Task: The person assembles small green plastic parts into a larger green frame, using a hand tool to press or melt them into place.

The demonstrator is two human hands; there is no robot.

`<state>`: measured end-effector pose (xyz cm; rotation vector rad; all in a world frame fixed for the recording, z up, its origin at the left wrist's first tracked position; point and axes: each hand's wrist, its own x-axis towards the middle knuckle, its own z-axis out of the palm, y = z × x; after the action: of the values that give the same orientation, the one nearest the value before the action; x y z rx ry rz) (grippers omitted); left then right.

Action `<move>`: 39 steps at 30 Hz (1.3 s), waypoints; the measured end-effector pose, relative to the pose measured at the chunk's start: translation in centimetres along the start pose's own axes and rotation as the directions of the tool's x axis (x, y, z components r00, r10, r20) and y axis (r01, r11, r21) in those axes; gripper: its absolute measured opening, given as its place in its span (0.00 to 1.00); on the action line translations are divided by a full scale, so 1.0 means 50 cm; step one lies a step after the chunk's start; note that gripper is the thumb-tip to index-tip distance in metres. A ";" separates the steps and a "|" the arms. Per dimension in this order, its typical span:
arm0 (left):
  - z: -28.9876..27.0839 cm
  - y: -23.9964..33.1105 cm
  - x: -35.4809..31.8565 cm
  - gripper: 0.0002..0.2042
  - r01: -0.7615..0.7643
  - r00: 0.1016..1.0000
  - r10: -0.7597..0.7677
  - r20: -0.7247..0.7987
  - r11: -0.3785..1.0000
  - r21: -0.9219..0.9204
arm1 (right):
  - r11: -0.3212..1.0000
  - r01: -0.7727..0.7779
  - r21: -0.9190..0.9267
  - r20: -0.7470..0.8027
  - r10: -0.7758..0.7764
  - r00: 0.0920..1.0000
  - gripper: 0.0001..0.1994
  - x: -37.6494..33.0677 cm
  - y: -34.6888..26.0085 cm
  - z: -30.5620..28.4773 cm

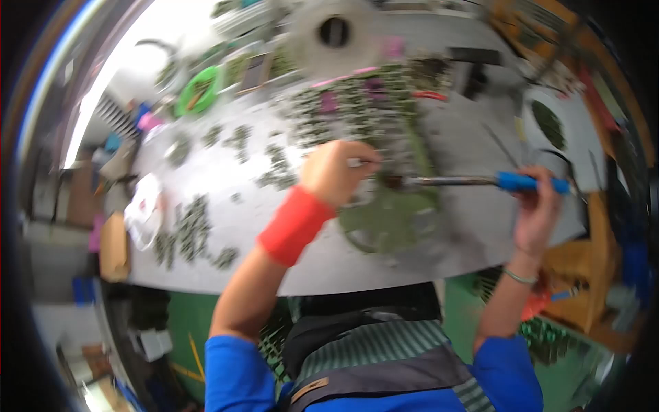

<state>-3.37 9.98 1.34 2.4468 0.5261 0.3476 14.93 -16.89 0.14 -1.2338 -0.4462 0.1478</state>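
Observation:
My right hand (539, 202) grips the blue handle of a soldering iron (460, 181), its metal shaft reaching left across the bench. The iron's tip ends at the far side of a dull green round piece (384, 230), close to my left hand (336, 168). Fingers of that left hand are closed in a pinch; what they hold is too blurred to name. A red band wraps the left wrist. Just beyond both hands lie rows of small grey-green pieces (312, 113), with a long green stick (419, 141) along their right side.
Loose clusters of green pieces (193, 226) lie at the left of the grey table (274, 213), beside a white plastic bag (145, 209). A green bowl (199, 93), a phone (254, 72) and a large pale round object (305, 44) stand at the back. A white tray (573, 113) sits right.

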 end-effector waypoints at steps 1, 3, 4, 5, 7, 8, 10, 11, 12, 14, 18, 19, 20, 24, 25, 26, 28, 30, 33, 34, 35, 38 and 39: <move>0.000 0.000 -0.004 0.07 -0.005 1.000 0.005 -0.028 1.000 0.005 | 1.000 -0.009 -0.006 -0.001 0.009 1.000 0.14 0.002 -0.003 -0.016; -0.021 0.017 -0.015 0.09 -0.036 0.995 0.028 -0.091 0.996 -0.079 | 0.996 -0.040 0.075 -0.075 0.046 0.996 0.13 0.006 0.000 -0.036; -0.049 0.016 -0.031 0.08 -0.042 0.993 0.018 -0.119 0.979 -0.201 | 0.994 -0.045 0.095 -0.052 0.050 0.997 0.12 0.008 0.002 -0.041; -0.068 -0.005 -0.055 0.07 0.009 0.981 -0.069 -0.183 0.950 -0.313 | 0.991 -0.062 0.120 -0.009 0.064 0.998 0.11 0.007 0.007 -0.058; -0.119 -0.088 -0.120 0.06 0.133 0.920 -0.252 -0.299 0.921 -0.365 | 0.989 -0.063 0.136 -0.009 0.065 0.998 0.11 0.001 -0.004 -0.061; -0.157 -0.151 -0.172 0.06 0.244 0.859 -0.348 -0.376 0.923 -0.298 | 0.985 -0.072 0.158 -0.009 0.074 0.997 0.10 0.001 -0.003 -0.055; -0.230 -0.262 -0.282 0.07 0.556 0.732 -0.508 -0.454 0.831 -0.033 | 0.980 -0.085 0.180 0.012 0.084 0.996 0.09 0.000 0.000 -0.045; -0.253 -0.325 -0.342 0.08 0.623 0.715 -0.485 -0.503 0.768 0.146 | 0.980 -0.086 0.180 0.013 0.085 0.996 0.09 0.000 0.001 -0.042; -0.271 -0.373 -0.394 0.08 0.673 0.705 -0.452 -0.546 0.670 0.313 | 0.980 -0.086 0.178 0.011 0.085 0.996 0.09 -0.002 -0.001 -0.039; -0.282 -0.427 -0.465 0.10 0.792 0.610 -0.575 -0.545 0.469 0.391 | 0.982 -0.086 0.170 0.011 0.085 0.996 0.09 -0.004 -0.003 -0.032; -0.265 -0.438 -0.506 0.11 0.829 0.542 -0.679 -0.496 0.529 0.181 | 0.987 -0.076 0.143 0.015 0.075 0.997 0.09 -0.006 -0.008 -0.027; -0.259 -0.435 -0.502 0.12 0.810 0.542 -0.683 -0.490 0.580 0.088 | 0.988 -0.069 0.138 0.013 0.068 0.998 0.09 -0.007 -0.012 -0.029; -0.253 -0.432 -0.494 0.12 0.805 0.546 -0.682 -0.487 0.587 0.082 | 0.989 -0.061 0.131 0.017 0.059 0.998 0.10 -0.008 -0.018 -0.031; -0.237 -0.389 -0.441 0.12 0.623 0.654 -0.586 -0.479 0.776 -0.099 | 0.991 -0.046 0.127 0.005 0.046 0.999 0.11 -0.015 -0.020 -0.035; -0.223 -0.347 -0.401 0.10 0.555 0.679 -0.619 -0.395 0.785 -0.276 | 0.994 -0.036 0.103 -0.001 0.037 0.999 0.13 -0.015 -0.021 -0.039; -0.217 -0.307 -0.378 0.09 0.469 0.711 -0.620 -0.331 0.769 -0.433 | 0.994 -0.032 0.101 0.003 0.032 0.999 0.12 -0.016 -0.021 -0.032; -0.186 -0.204 -0.309 0.09 0.373 0.799 -0.563 -0.212 0.739 -0.561 | 0.995 -0.012 0.097 -0.009 0.013 1.000 0.12 -0.019 -0.030 -0.009; -0.141 -0.118 -0.247 0.09 0.272 0.911 -0.402 -0.095 0.757 -0.594 | 0.996 0.011 0.090 -0.040 -0.008 0.999 0.11 -0.023 -0.040 0.004; -0.069 -0.025 -0.165 0.08 0.177 0.973 -0.233 -0.002 0.748 -0.640 | 0.994 0.009 0.112 -0.020 -0.007 1.000 0.10 -0.021 -0.046 0.000; -0.048 -0.009 -0.146 0.07 0.153 0.979 -0.202 -0.004 0.754 -0.639 | 0.993 0.003 0.120 -0.007 -0.003 1.000 0.10 -0.019 -0.043 -0.002; -0.038 0.006 -0.126 0.07 0.149 0.981 -0.192 0.004 0.751 -0.643 | 0.992 -0.003 0.128 0.006 0.003 1.000 0.10 -0.017 -0.039 -0.003; -0.016 0.039 -0.077 0.07 0.044 0.999 -0.051 -0.012 0.935 -0.351 | 0.992 -0.006 0.127 0.008 0.005 1.000 0.09 -0.012 -0.028 0.000; -0.009 0.043 -0.069 0.07 0.080 0.996 -0.084 0.003 0.937 -0.339 | 0.990 -0.015 0.140 0.021 0.012 1.000 0.09 -0.011 -0.022 0.001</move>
<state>-5.96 7.08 2.61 2.0849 0.5234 0.3832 14.27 -17.42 1.05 -1.0981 -0.4378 0.1997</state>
